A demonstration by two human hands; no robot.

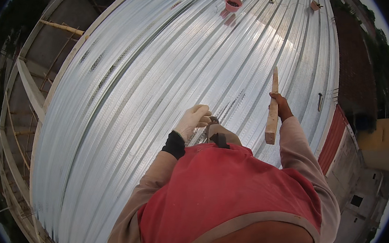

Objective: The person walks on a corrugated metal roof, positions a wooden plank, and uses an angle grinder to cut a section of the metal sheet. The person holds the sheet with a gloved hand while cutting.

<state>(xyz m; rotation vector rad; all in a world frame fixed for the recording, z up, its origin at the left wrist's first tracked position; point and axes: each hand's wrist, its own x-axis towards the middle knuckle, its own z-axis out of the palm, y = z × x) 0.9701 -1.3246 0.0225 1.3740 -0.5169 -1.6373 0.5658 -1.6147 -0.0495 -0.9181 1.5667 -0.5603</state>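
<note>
While right hand (pixel 283 105) grips wood (pixel 272 124) right of centre, gloved left hand (pixel 194 120), half-curled, hangs mid-frame; whether empty, cannot tell.

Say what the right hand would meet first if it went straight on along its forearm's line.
Probably the pink bucket, roughly in line ahead; the way looks free until there. Depth is unclear: if the right hand slopes downward, it could meet the ribbed metal sheets first.
</note>
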